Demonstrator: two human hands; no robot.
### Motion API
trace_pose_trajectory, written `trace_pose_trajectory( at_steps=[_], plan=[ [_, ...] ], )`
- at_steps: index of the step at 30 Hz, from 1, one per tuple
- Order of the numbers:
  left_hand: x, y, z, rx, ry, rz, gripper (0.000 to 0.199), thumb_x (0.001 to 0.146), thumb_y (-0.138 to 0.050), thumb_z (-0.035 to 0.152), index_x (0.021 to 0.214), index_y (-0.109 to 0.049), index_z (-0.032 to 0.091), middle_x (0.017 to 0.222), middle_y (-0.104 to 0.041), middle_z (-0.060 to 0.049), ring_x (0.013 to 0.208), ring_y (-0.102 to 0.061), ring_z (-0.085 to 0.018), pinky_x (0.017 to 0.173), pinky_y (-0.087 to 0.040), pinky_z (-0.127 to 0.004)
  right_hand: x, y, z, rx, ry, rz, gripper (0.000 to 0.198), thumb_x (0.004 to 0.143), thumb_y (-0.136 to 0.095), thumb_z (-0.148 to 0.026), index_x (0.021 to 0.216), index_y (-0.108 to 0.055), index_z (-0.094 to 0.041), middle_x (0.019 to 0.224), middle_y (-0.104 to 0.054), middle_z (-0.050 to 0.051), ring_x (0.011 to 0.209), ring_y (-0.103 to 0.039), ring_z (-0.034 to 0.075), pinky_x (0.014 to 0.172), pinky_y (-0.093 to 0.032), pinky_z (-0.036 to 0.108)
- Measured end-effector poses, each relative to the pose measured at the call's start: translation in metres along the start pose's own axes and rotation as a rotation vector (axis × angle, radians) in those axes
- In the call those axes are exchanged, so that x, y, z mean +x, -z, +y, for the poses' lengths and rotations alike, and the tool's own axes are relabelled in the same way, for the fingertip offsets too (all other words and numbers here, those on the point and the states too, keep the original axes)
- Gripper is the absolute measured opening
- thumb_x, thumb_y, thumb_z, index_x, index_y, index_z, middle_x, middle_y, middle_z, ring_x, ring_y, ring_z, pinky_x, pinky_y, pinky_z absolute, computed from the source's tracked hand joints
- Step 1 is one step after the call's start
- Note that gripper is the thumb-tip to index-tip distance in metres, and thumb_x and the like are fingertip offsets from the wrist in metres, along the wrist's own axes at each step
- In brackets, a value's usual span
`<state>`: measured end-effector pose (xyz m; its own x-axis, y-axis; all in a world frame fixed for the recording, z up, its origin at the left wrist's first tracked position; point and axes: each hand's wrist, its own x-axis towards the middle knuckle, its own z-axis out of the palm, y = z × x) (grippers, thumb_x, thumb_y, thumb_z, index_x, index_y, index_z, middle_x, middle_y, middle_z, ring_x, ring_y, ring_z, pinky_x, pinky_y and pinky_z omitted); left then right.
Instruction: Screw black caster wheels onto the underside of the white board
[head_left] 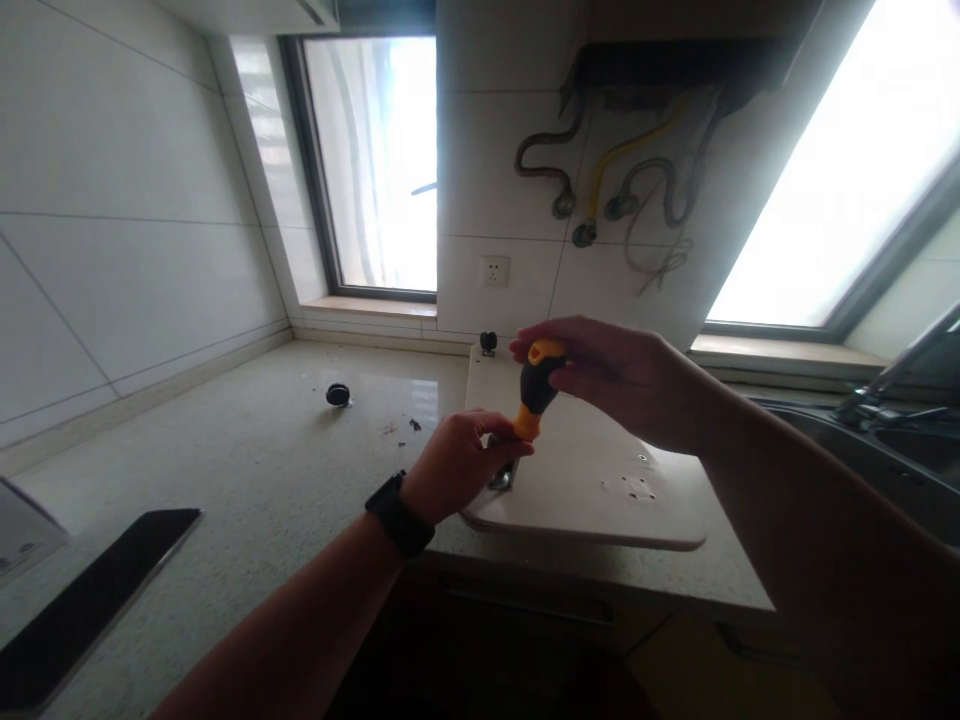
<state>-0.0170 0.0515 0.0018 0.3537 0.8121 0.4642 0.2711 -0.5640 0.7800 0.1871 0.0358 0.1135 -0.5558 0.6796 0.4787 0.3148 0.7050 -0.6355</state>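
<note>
A yellow and black screwdriver (541, 385) stands nearly upright, leaning a little, over the front left corner of a pale board (570, 500) with rounded corners. My right hand (611, 375) is closed around the top of its handle. Low on the handle, my left hand (480, 450) pinches the yellow collar with thumb and fingers. Under the left fingers is a shiny metal fitting (501, 480) at the board's corner; the screwdriver's tip is hidden there. A black caster wheel (488, 342) sits at the board's back left corner. Screw holes (641, 487) show near its front right.
A loose black caster wheel (338, 395) and several small screws (415, 425) lie on the speckled countertop (300, 480). A long dark flat piece (97, 600) is at the left. At the right is a sink (900, 460) with a faucet (900, 370). The board overhangs the counter's front edge.
</note>
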Motion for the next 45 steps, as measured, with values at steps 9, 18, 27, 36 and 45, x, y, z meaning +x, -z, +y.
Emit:
trace_pose_trajectory(
  at_steps=[9,18,27,36,45],
  plan=[
    [-0.004,-0.013,0.003,0.075,0.022,0.074,0.030,0.082,-0.081,0.048,0.093,-0.077,0.020,0.087,-0.077,-0.004,0.075,-0.067,-0.017,0.071,-0.051,-0.032,0.005,-0.022,-0.009,-0.555,-0.103,0.490,0.046,0.074,-0.083,-0.054,0.080,-0.050,-0.022,0.075,-0.067,0.002,0.060,-0.058,0.016,0.054,-0.048,0.034],
    [-0.006,-0.021,0.001,0.046,0.020,0.123,0.016,0.089,-0.075,0.036,0.093,-0.080,0.021,0.082,-0.077,-0.002,0.072,-0.065,-0.016,0.070,-0.049,-0.032,-0.003,-0.009,-0.008,-0.144,-0.009,0.060,0.031,0.098,-0.055,-0.029,0.128,-0.061,-0.029,0.128,-0.068,0.005,0.113,-0.067,0.021,0.091,-0.057,0.038],
    [-0.004,-0.014,0.004,0.133,-0.094,0.029,0.014,0.093,-0.071,0.034,0.092,-0.079,0.021,0.086,-0.076,-0.003,0.080,-0.066,-0.018,0.078,-0.048,-0.034,-0.005,-0.017,-0.007,-0.522,-0.008,0.411,0.027,0.077,-0.082,-0.043,0.085,-0.066,-0.023,0.077,-0.065,0.000,0.066,-0.059,0.016,0.062,-0.049,0.035],
    [-0.006,-0.013,0.004,0.221,-0.072,0.106,0.015,0.085,-0.081,0.038,0.085,-0.079,0.023,0.082,-0.074,-0.002,0.079,-0.066,-0.019,0.075,-0.047,-0.034,-0.007,-0.024,-0.011,-0.610,-0.047,0.470,0.026,0.088,-0.068,-0.044,0.081,-0.055,-0.023,0.074,-0.061,0.001,0.062,-0.052,0.016,0.059,-0.043,0.035],
    [-0.002,-0.009,-0.001,0.104,0.007,0.034,0.013,0.088,-0.077,0.034,0.090,-0.081,0.022,0.088,-0.073,-0.003,0.078,-0.067,-0.017,0.075,-0.051,-0.032,-0.008,-0.014,0.006,0.064,-0.047,0.193,0.040,0.085,-0.076,-0.030,0.124,-0.067,-0.025,0.112,-0.073,0.005,0.100,-0.071,0.020,0.089,-0.059,0.037]
  ],
)
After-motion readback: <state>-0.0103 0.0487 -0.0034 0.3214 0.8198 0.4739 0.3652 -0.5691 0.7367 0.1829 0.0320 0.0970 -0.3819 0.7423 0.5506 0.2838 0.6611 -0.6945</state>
